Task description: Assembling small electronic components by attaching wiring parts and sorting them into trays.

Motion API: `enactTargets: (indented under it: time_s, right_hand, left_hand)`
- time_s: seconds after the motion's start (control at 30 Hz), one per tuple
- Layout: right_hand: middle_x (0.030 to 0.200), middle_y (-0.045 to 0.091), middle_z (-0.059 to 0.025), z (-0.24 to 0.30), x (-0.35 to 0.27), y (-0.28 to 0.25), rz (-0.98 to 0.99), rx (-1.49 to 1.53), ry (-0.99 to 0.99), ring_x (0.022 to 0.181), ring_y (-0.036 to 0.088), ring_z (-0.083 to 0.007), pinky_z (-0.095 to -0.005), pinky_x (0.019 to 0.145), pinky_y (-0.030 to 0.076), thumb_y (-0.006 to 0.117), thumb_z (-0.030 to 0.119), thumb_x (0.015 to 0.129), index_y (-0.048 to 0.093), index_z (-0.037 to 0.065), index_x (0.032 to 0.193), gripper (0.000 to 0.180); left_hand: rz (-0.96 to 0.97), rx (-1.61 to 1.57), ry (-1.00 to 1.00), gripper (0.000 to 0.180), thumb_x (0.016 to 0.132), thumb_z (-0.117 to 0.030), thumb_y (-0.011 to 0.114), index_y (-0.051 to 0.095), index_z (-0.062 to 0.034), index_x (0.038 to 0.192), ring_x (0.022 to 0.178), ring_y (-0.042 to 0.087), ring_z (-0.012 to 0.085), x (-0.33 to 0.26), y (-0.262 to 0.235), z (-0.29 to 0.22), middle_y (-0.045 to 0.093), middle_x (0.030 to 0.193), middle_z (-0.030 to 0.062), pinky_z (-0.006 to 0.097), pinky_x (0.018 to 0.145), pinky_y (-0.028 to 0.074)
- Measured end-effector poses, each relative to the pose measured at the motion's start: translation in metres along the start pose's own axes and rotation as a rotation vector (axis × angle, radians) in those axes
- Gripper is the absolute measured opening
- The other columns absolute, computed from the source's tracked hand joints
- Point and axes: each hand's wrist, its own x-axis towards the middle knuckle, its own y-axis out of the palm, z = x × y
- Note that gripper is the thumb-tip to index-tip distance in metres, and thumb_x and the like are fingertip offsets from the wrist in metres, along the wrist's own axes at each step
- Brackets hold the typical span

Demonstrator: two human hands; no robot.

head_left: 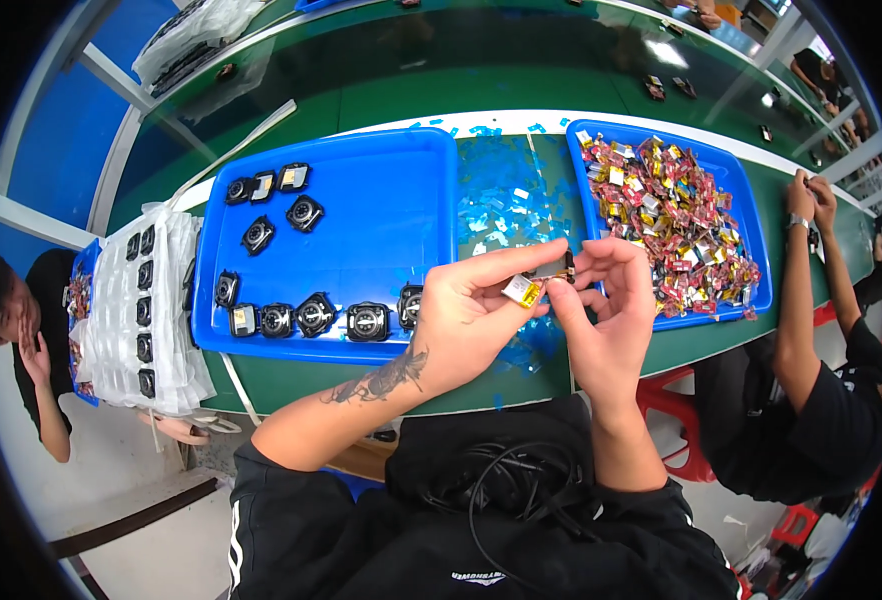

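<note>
My two hands meet above the green bench, between two blue trays. In my closed left hand (466, 315) is a small silver pouch battery (524, 290) with yellow tape, its face turned up near the thumb. Thin leads run from it toward my right hand (613, 325), whose thumb and fingers are pinched together. A small black piece (569, 262) shows at the fingertips between the hands; what exactly the right fingers grip is hidden. The left tray (356, 180) carries several black watch housings (314, 314). In the right tray (746, 215) lies a heap of similar batteries (661, 220) with red parts.
Blue film scraps (501, 200) litter the bench between the trays. At the left stand stacked white plastic trays (176, 340) with black housings. A person's hands (809, 200) work at the right; another person sits at the left. Red stools (676, 425) stand below the bench.
</note>
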Motion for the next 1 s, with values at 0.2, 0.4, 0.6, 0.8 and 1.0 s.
enactTargets:
  time_s: [0.2,0.4,0.6,0.8,1.0]
  right_hand:
    - [0.095,0.056,-0.0042,0.009,0.014,0.0,0.149,-0.109,-0.058,0.086,0.057,-0.0098,-0.0209,0.071,0.052,0.065,-0.009,0.081,0.051,0.001,0.121,0.044]
    - [0.077,0.063,-0.0047,0.02,0.138,0.004,0.452,-0.38,-0.211,0.072,0.061,-0.0102,-0.025,0.066,0.048,0.067,0.001,0.081,0.053,0.003,0.117,0.038]
    - [0.095,0.067,-0.0146,-0.075,0.281,0.04,0.316,-0.656,0.096,0.087,0.066,-0.024,-0.0342,0.077,0.053,0.09,0.017,0.057,0.065,0.0,0.1,0.053]
    - [0.094,0.067,-0.0136,-0.082,0.282,0.043,0.26,-0.897,-0.019,0.088,0.065,-0.0256,-0.0326,0.079,0.051,0.088,0.023,0.06,0.066,0.001,0.102,0.052]
    - [0.085,0.069,-0.0136,-0.038,0.277,-0.002,0.237,-0.764,-0.116,0.083,0.068,-0.0266,-0.0356,0.075,0.053,0.072,0.02,0.078,0.069,0.002,0.092,0.023]
  left_hand:
    - [-0.008,-0.102,-0.025,0.067,0.086,0.014,0.046,0.032,-0.0097,0.147,0.124,0.051,0.024,0.005,0.001,-0.012,0.043,0.143,0.011,0.032,0.088,0.054]
    - [0.023,1.367,0.243,0.04,0.087,-0.015,0.06,0.056,-0.0127,0.127,0.113,0.057,0.0345,-0.002,-0.069,-0.065,0.057,0.127,0.0171,0.041,0.096,0.047]
    - [-0.161,1.847,0.016,0.049,0.08,0.002,0.051,0.053,-0.0078,0.129,0.129,0.046,0.0334,-0.027,-0.16,-0.06,0.05,0.137,0.0202,0.04,0.107,0.038]
    - [-0.072,1.939,-0.038,0.043,0.085,-0.001,0.049,0.05,-0.0023,0.128,0.122,0.051,0.032,-0.022,-0.167,-0.058,0.054,0.133,0.0182,0.04,0.102,0.042]
    - [0.012,2.199,0.145,0.024,0.088,-0.008,0.049,0.056,0.0039,0.107,0.091,0.065,0.0257,-0.004,-0.171,-0.053,0.065,0.097,0.0141,0.034,0.075,0.054]
